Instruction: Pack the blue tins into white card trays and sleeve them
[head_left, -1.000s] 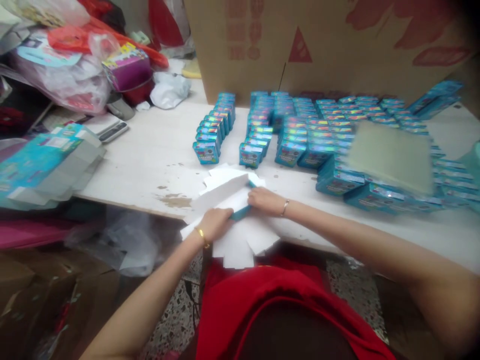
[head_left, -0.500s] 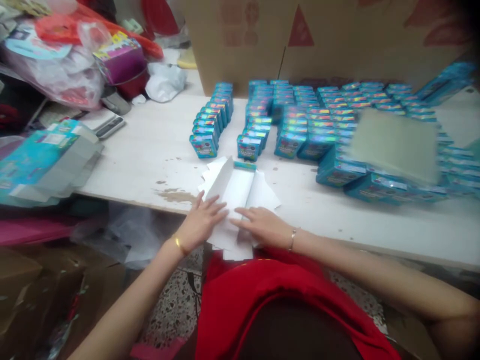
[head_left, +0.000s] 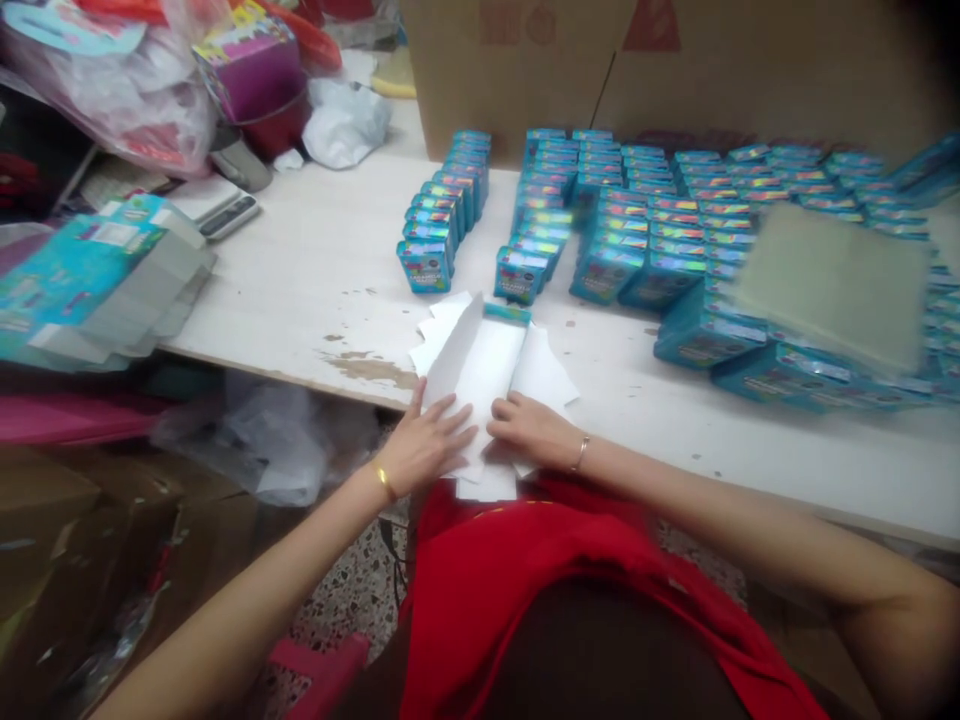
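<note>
A white unfolded paper box blank, inside face up, lies at the table's front edge. Its left panel is raised, and a blue strip shows at its far end. Jagged white flaps stick out beneath on both sides, probably from more blanks. My left hand rests on the near left part of the blank with its fingers spread. On the near right side, the fingers of my right hand are curled in against the blank; their tips are partly hidden. Finished blue boxes stand in rows just beyond.
More rows of blue boxes fill the right, with a pale flat board on top. A big cardboard carton stands behind. Flattened blue boxes lie at left, near a grey device, a white plastic bag and a purple box.
The view has shifted a little. My right hand's fingers have curled in from a straighter pose, while my left hand stays spread on the blank.
</note>
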